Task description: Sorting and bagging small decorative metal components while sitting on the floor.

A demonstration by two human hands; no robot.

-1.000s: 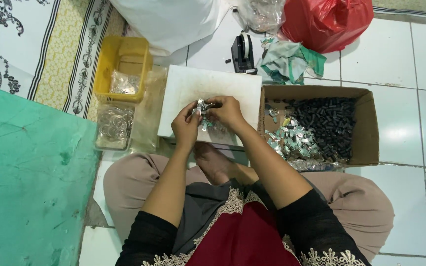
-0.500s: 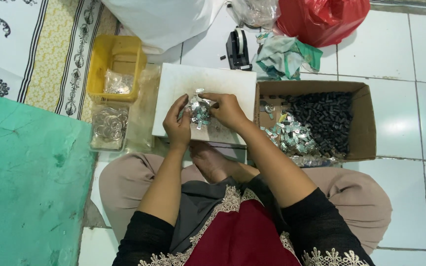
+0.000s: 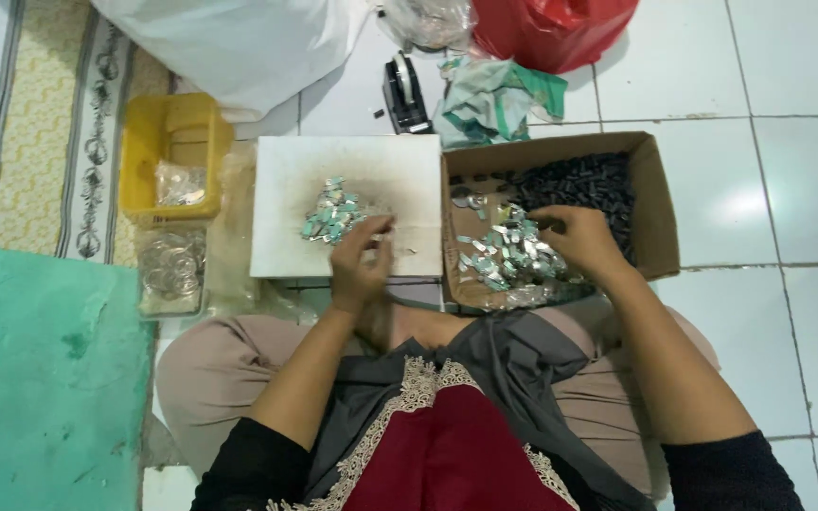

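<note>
I see my left hand [image 3: 360, 265] pinching a tiny part, unidentifiable, on the white square board [image 3: 286, 237] beside the silver-green foil pile [image 3: 330, 212]. My right hand [image 3: 579, 241] digs, fingers curled, into the brown cardboard box [image 3: 655, 218]; yellow plastic tub [image 3: 170, 123] sits left.

Looks like home piecework done right on the floor: white floor tiles [image 3: 788, 161], a patterned mat [image 3: 49, 142] at the side, and a cardboard box [image 3: 655, 218] of small parts beside a yellow tub [image 3: 144, 142].
</note>
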